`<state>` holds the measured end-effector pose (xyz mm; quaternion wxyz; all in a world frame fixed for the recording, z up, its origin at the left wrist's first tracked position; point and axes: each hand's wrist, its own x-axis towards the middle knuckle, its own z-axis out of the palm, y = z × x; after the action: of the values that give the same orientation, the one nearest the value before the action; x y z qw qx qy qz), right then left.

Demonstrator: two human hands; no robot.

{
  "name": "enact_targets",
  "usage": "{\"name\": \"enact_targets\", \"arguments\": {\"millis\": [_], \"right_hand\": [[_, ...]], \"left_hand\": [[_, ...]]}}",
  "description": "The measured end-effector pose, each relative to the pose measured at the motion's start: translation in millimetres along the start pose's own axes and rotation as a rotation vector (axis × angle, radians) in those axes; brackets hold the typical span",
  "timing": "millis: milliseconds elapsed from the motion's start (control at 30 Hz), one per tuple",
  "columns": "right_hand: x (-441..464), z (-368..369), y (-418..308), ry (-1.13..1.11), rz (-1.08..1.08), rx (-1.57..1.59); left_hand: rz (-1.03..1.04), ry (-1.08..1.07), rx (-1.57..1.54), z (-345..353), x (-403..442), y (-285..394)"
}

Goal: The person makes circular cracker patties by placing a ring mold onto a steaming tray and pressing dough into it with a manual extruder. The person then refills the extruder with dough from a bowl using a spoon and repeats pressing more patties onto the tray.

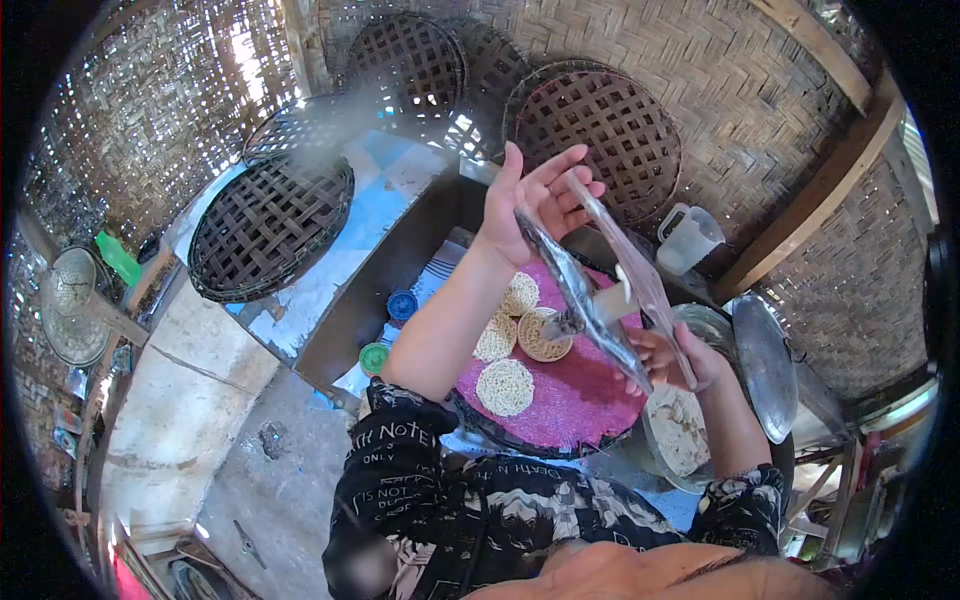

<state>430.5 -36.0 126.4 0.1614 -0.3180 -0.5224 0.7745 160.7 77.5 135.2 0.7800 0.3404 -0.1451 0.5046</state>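
Observation:
A hand press point(610, 300) is held up in front of me. It has a dark, shiny bar and a paler bar, with a whitish cylinder between them. My right hand point(690, 360) grips the lower ends of the bars. Palm up at their upper ends, my left hand point(540, 205) has its fingers apart and slightly curled, seemingly touching the bars without closing on them. Below lies a pink round mat point(560, 420) in a dark-rimmed tray. Several round noodle cakes, including a near one point(505, 388), rest on it.
A metal pan point(680, 430) of pale dough stands at right, near a large metal lid point(767, 368) and a clear plastic jug point(690, 238). Dark woven trays point(272, 228) sit at back left, with haze over them. Blue point(402, 305) and green point(374, 357) cups stand left of the mat.

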Motion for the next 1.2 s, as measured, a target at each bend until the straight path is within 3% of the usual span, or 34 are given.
{"name": "enact_targets", "arguments": {"millis": [67, 167, 267, 400, 700, 900, 1000, 1067, 1100, 1200], "right_hand": [[7.6, -20.1, 6.0, 0.051, 0.099, -0.002], [18.6, -36.8, 11.5, 0.097, 0.221, -0.047], [20.6, -39.0, 13.4, 0.235, 0.287, -0.148], [16.9, -34.1, 14.6, 0.253, 0.289, -0.186], [36.7, -12.4, 15.1, 0.334, 0.197, -0.304], [8.4, -10.6, 18.8, 0.397, 0.236, -0.473], [-12.2, -1.6, 18.3, 0.307, 0.186, -0.215], [-22.6, 9.4, -0.7, 0.312, 0.024, -0.297], [-20.5, 21.1, -8.8, 0.340, -0.098, -0.325], [-2.6, 32.6, -8.5, 0.329, -0.302, -0.278]], "left_hand": [[0.015, 0.138, -0.096, -35.4, -0.6, -13.9], [0.052, 0.182, -0.149, -77.3, -12.6, -29.2], [0.062, 0.169, -0.215, -97.7, -21.9, -35.8], [0.028, 0.278, -0.176, -91.6, -35.0, -36.2], [0.094, 0.278, -0.138, -86.1, -35.7, -14.0], [0.018, 0.273, -0.162, -80.3, -38.8, -39.6], [-0.074, 0.173, -0.163, -75.1, -34.5, -37.9], [-0.156, 0.189, -0.025, -40.7, -31.2, -19.7], [-0.226, 0.072, -0.160, -43.9, -31.8, -13.6], [-0.168, -0.178, 1.147, -24.0, -49.1, -24.7]]}}
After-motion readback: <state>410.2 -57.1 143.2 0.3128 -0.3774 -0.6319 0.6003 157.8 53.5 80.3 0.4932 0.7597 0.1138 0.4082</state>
